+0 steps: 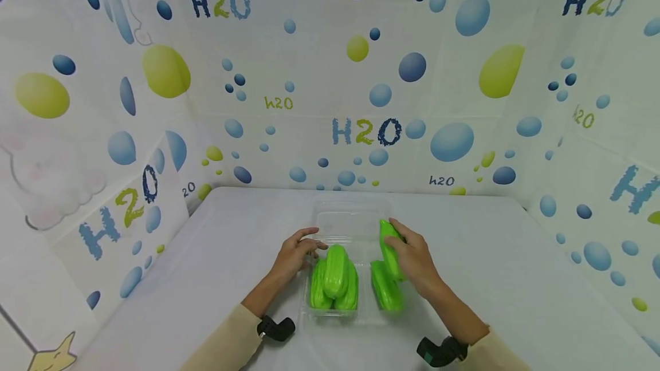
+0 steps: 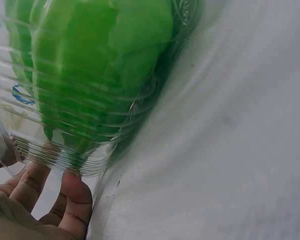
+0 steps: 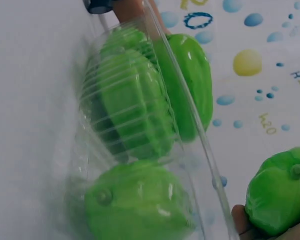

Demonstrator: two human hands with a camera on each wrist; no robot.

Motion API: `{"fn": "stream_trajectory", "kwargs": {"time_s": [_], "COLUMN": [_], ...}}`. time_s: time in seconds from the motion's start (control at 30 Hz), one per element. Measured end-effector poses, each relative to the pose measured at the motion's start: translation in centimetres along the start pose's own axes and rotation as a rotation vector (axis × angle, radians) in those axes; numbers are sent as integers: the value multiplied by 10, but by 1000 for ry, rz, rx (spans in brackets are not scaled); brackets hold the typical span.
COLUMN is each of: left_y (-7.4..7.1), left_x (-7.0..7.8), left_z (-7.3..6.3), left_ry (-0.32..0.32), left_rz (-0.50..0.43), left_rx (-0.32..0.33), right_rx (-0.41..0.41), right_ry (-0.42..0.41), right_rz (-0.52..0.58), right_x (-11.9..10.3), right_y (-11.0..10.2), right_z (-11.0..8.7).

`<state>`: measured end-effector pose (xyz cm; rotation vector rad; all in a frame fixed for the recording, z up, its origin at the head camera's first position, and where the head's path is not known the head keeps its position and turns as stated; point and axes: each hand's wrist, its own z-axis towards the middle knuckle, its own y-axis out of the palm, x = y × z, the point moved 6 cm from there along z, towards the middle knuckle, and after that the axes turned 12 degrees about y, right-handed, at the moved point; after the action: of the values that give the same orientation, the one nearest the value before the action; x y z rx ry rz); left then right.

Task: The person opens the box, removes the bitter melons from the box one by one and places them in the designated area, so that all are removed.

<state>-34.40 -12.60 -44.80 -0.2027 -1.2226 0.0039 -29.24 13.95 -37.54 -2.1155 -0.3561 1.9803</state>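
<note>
An open clear plastic clamshell box [image 1: 332, 313] with ribbed sides holds glossy green ridged peppers [image 1: 337, 271], one piled on two others. My left hand [image 1: 294, 256] is at the box's rear left corner. In the left wrist view its fingers [image 2: 32, 187] grip the ribbed end close to the rim. My right hand [image 1: 416, 259] grips another green pepper [image 1: 390, 248], raised at the right, its rounded end with a stem stub showing in the right wrist view. Below that one lies a further green pepper [image 1: 387, 291], seen through clear plastic in the right wrist view.
The box's clear lid [image 1: 353, 225] lies folded back behind it on the white tabletop [image 1: 247, 222]. A patterned curtain [image 1: 309, 73] with blue and yellow-green spots stands behind and along both sides. Black wrist bands sit on both forearms.
</note>
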Motion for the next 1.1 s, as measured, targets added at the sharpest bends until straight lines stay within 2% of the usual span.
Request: {"fn": "stream_trajectory", "kwargs": {"time_s": [0.13,0.47,0.83,1.1], "left_y": [0,0,0,0], "left_x": [-2,-3,0,1], "left_z": [-1,0,2,1], "left_ry": [3,0,-7,-11], "left_rz": [4,12,-1,-1], "left_rx": [-6,-12,-2,-7], "right_rx": [22,144,165,163], "right_ry": [11,6,30,113], "right_rz": [-11,-109,-136,-70], "right_x": [5,13,27,43], "right_y": [-5,-24,-40,-49], "right_z": [1,2,8,15]}}
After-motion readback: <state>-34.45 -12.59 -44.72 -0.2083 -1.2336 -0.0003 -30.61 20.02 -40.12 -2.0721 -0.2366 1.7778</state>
